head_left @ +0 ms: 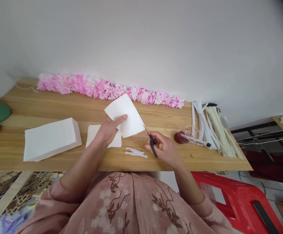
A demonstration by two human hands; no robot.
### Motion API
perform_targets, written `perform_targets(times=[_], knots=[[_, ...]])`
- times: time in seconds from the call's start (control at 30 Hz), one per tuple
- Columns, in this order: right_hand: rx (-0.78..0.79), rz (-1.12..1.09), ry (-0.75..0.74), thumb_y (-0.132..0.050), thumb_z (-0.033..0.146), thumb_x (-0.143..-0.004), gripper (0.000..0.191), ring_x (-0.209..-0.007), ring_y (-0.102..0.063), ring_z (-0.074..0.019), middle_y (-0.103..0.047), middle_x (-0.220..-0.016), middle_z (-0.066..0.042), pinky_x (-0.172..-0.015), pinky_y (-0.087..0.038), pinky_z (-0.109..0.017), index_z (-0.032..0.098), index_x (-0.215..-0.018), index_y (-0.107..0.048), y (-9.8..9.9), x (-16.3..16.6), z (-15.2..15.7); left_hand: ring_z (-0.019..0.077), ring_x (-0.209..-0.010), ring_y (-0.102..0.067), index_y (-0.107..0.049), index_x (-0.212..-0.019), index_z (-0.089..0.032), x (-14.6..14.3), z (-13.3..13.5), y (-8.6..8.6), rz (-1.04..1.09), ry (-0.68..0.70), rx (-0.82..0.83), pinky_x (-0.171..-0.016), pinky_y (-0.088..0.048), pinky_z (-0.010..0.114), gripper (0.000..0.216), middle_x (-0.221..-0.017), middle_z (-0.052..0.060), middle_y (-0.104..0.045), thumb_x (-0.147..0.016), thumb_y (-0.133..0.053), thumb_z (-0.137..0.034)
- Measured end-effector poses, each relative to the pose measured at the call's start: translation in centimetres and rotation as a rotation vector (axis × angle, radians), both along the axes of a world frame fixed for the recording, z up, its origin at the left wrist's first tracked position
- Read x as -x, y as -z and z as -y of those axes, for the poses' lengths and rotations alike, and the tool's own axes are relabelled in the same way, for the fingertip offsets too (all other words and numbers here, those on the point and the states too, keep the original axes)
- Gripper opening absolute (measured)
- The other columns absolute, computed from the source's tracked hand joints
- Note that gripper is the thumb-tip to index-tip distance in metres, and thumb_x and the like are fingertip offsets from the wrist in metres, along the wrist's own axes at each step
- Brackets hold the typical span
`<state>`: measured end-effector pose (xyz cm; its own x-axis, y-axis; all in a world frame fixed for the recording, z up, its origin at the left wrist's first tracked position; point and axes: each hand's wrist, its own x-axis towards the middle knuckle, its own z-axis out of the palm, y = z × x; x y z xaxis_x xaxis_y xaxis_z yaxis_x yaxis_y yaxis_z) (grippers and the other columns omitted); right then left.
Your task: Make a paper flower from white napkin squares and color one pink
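My left hand (110, 129) pinches a white folded paper sheet (126, 114) and holds it tilted above the wooden table (58, 107). My right hand (162, 148) grips small black scissors (151, 140), whose blades touch the sheet's lower right edge. Under my left hand another white sheet (94, 133) lies flat. White paper strips (135, 152) lie on the table between my hands.
A thick stack of white paper (50, 138) lies at the left. A row of pink-and-white paper flowers (107, 88) lines the wall. A bundle of white sticks (214, 128), a marker (197, 140) and a dark red round object (179, 137) lie at the right. A red stool (236, 201) stands below right.
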<state>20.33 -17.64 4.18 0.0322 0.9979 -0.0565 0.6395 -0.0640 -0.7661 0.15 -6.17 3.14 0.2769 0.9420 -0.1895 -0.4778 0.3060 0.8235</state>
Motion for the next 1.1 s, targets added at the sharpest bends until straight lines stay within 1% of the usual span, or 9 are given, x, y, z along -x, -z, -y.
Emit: perform_targets(times=[0.17,0.33,0.5,0.63,0.8,1.1], knots=[[0.004,0.026,-0.007,-0.068,0.037,-0.079,0.039,-0.068,-0.059,-0.0138,-0.070,-0.083,-0.001,-0.063,-0.046,-0.026,0.021,-0.114,-0.064,-0.02,-0.04,0.06,0.0271,-0.102,-0.071,-0.064,-0.125,-0.018,0.00,-0.07,0.01,0.002,-0.006,-0.013,-0.092,-0.055,0.039,0.066,-0.106,0.009,-0.076,-0.065,-0.087,-0.031],[0.008,0.030,0.000,-0.069,0.040,-0.080,0.039,-0.067,-0.059,-0.0137,-0.070,-0.082,-0.001,-0.063,-0.046,-0.026,0.021,-0.113,-0.064,-0.12,0.04,0.04,0.0271,-0.103,-0.070,-0.065,-0.122,-0.017,-0.04,-0.04,-0.03,0.002,0.000,0.010,-0.095,-0.054,0.040,0.064,-0.107,0.009,-0.076,-0.064,-0.087,-0.032],[0.003,0.027,-0.007,-0.070,0.042,-0.080,0.040,-0.068,-0.059,-0.0139,-0.070,-0.081,-0.001,-0.063,-0.045,-0.026,0.021,-0.114,-0.065,-0.06,0.14,-0.07,0.0262,-0.101,-0.071,-0.067,-0.120,-0.017,-0.02,-0.03,0.04,0.003,0.010,0.005,-0.093,-0.055,0.039,0.059,-0.105,0.008,-0.076,-0.066,-0.086,-0.031],[-0.016,0.021,0.000,-0.071,0.042,-0.079,0.041,-0.065,-0.058,-0.0135,-0.069,-0.078,-0.001,-0.061,-0.044,-0.025,0.020,-0.113,-0.065,0.04,0.07,-0.11,0.0267,-0.100,-0.071,-0.067,-0.120,-0.017,0.04,-0.10,0.17,0.001,0.015,0.014,-0.092,-0.056,0.039,0.060,-0.104,0.009,-0.077,-0.065,-0.086,-0.032],[-0.038,0.019,0.006,-0.071,0.041,-0.080,0.038,-0.060,-0.053,-0.0115,-0.067,-0.074,0.001,-0.057,-0.042,-0.024,0.020,-0.112,-0.066,-0.08,0.06,-0.05,0.0274,-0.101,-0.071,-0.067,-0.119,-0.016,0.08,-0.09,0.18,-0.005,0.015,0.019,-0.092,-0.055,0.040,0.061,-0.103,0.009,-0.077,-0.064,-0.087,-0.033],[-0.084,0.016,0.007,-0.071,0.041,-0.079,0.037,-0.058,-0.052,-0.0109,-0.063,-0.068,0.002,-0.055,-0.041,-0.023,0.019,-0.107,-0.068,-0.01,0.10,0.04,0.0268,-0.100,-0.071,-0.068,-0.118,-0.016,0.15,-0.09,0.21,-0.016,0.023,0.006,-0.090,-0.056,0.038,0.056,-0.103,0.009,-0.077,-0.068,-0.085,-0.032]])
